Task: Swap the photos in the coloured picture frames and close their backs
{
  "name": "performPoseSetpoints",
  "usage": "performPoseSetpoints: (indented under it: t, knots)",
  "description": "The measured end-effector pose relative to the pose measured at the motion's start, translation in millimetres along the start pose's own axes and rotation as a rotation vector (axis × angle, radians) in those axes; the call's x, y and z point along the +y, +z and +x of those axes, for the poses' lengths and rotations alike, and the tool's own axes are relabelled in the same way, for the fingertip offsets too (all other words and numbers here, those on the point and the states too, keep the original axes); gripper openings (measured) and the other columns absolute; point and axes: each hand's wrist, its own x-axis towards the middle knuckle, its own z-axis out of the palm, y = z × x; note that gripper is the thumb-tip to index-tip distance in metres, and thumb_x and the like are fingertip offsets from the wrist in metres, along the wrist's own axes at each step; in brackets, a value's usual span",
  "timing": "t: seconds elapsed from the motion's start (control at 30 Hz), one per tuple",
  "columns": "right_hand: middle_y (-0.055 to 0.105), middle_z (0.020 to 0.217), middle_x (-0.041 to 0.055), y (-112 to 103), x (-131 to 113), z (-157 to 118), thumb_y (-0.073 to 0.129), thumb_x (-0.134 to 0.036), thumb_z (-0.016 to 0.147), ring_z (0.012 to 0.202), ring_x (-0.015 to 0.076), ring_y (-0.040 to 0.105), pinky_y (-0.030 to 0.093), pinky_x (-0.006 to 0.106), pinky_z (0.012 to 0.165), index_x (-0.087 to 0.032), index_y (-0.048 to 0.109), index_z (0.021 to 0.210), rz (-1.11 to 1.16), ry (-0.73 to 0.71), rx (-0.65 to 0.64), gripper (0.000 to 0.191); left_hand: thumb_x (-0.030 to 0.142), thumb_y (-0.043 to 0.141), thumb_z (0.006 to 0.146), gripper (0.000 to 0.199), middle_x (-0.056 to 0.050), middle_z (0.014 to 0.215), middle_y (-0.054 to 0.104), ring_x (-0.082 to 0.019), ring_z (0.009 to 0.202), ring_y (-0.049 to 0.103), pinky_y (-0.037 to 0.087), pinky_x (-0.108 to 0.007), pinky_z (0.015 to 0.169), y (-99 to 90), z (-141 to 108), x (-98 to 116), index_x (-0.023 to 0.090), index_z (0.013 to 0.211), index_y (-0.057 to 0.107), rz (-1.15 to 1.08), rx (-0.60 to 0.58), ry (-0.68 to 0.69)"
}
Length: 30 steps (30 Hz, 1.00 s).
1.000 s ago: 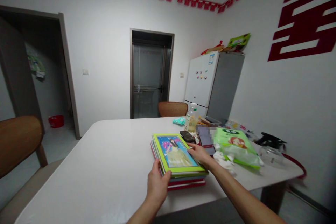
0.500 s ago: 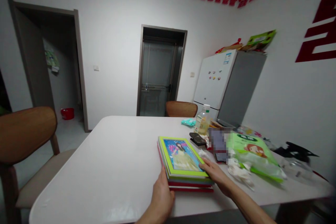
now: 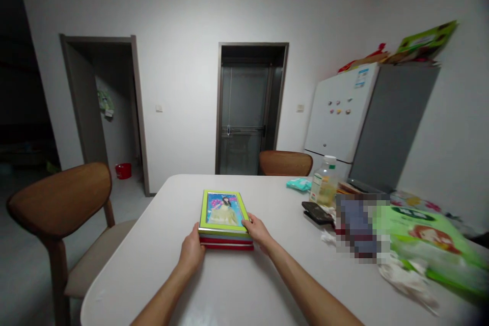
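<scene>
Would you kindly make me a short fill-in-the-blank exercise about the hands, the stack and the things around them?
The left hand and the right hand touch opposite ____ of the stack.
The bottle standing on the table has a cap coloured ____.
The bucket in the background is coloured ____.
Missing words: sides; white; red.

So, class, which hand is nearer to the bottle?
Right. The right hand holds the right side of the green-topped stack, left of the bottle and closer to the camera; the left hand, on the stack's left side, is farther left.
</scene>
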Motion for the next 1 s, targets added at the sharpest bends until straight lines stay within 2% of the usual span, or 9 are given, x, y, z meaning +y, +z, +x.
performPoseSetpoints:
  t: [0.17,0.33,0.43,0.53,0.6,0.67,0.77,0.93,1.0]
  knots:
    - [0.065,0.077,0.0035,1.0,1.0,7.5,0.044,-0.032,0.067,0.069,0.0174,0.058,0.044,0.026,0.062,-0.017,0.057,0.102,-0.043,-0.017,0.083,0.041,-0.003,0.05,0.059,0.062,-0.008,0.099,0.061,-0.019,0.09,0.056,0.039,-0.022,0.074,-6.1,1.5,-2.8,0.017,0.116,0.04,-0.081,0.041,-0.039]
    - [0.059,0.076,0.0051,-9.4,-10.5,7.7,0.041,-0.03,0.068,0.07,0.016,0.055,0.041,0.025,0.065,-0.011,0.042,0.12,-0.086,-0.013,0.221,0.055,0.002,0.052,0.063,0.053,-0.008,0.088,0.059,-0.018,0.078,0.056,0.041,-0.025,0.069,-36.4,4.0,6.1,0.011,0.114,0.042,-0.224,0.155,-0.073]
    - [0.049,0.058,-0.0046,-5.8,-52.2,-6.3,0.042,-0.025,0.067,0.052,0.0107,0.047,0.039,0.022,0.055,-0.014,0.027,0.128,0.055,-0.157,0.231,0.064,0.012,0.049,0.071,0.054,0.001,0.073,0.055,-0.013,0.069,0.054,0.041,-0.024,0.068,-62.1,4.1,41.3,0.014,0.122,0.03,-0.347,0.245,-0.003]
    - [0.04,0.052,-0.01,-0.3,-110.0,-36.8,0.045,-0.02,0.066,0.042,0.0063,0.034,0.033,0.019,0.044,-0.021,0.014,0.132,0.464,-0.445,0.085,0.072,0.016,0.05,0.071,0.068,0.008,0.064,0.048,-0.008,0.058,0.05,0.04,-0.019,0.06,-85.0,-8.4,96.2,0.023,0.129,0.015,-0.509,0.231,0.155]
    - [0.04,0.052,-0.0105,0.1,-142.0,-58.9,0.045,-0.016,0.065,0.041,0.0055,0.032,0.031,0.018,0.042,-0.025,0.01,0.132,0.69,-0.531,-0.013,0.076,0.012,0.052,0.065,0.077,0.01,0.058,0.044,-0.006,0.05,0.044,0.039,-0.019,0.056,-96.9,-22.4,129.3,0.022,0.13,0.011,-0.862,0.077,0.379]
    - [0.041,0.053,-0.0102,-2.1,-160.7,-76.0,0.043,-0.012,0.064,0.042,0.0051,0.032,0.03,0.017,0.042,-0.027,0.012,0.131,0.818,-0.548,-0.077,0.076,0.012,0.053,0.062,0.083,0.012,0.053,0.041,-0.005,0.045,0.039,0.038,-0.019,0.052,-105.2,-36.0,150.4,0.019,0.131,0.009,-1.056,-0.029,0.45]
    - [0.042,0.053,-0.0103,-5.3,-165.0,-88.2,0.043,-0.01,0.062,0.042,0.005,0.032,0.03,0.017,0.041,-0.028,0.012,0.131,0.867,-0.521,-0.134,0.077,0.011,0.054,0.059,0.086,0.013,0.05,0.04,-0.005,0.043,0.037,0.036,-0.018,0.049,-108.7,-48.8,157.4,0.018,0.131,0.008,-1.134,-0.094,0.443]
    - [0.043,0.052,-0.0105,1.2,-143.7,-84.7,0.047,-0.01,0.063,0.04,0.0045,0.032,0.028,0.017,0.039,-0.027,0.015,0.13,0.873,-0.462,-0.127,0.076,0.011,0.055,0.057,0.087,0.013,0.05,0.043,-0.005,0.043,0.04,0.033,-0.018,0.047,-94.9,-49.8,141.2,0.018,0.131,0.009,-1.146,-0.117,0.366]
    - [0.044,0.051,-0.0102,6.9,-132.4,-80.2,0.049,-0.014,0.065,0.038,0.0041,0.032,0.027,0.016,0.038,-0.024,0.024,0.127,0.9,-0.379,-0.106,0.068,0.016,0.061,0.056,0.087,0.012,0.049,0.045,-0.006,0.042,0.041,0.031,-0.018,0.044,-87.6,-47.8,134.5,0.017,0.129,0.014,-1.183,-0.116,0.279]
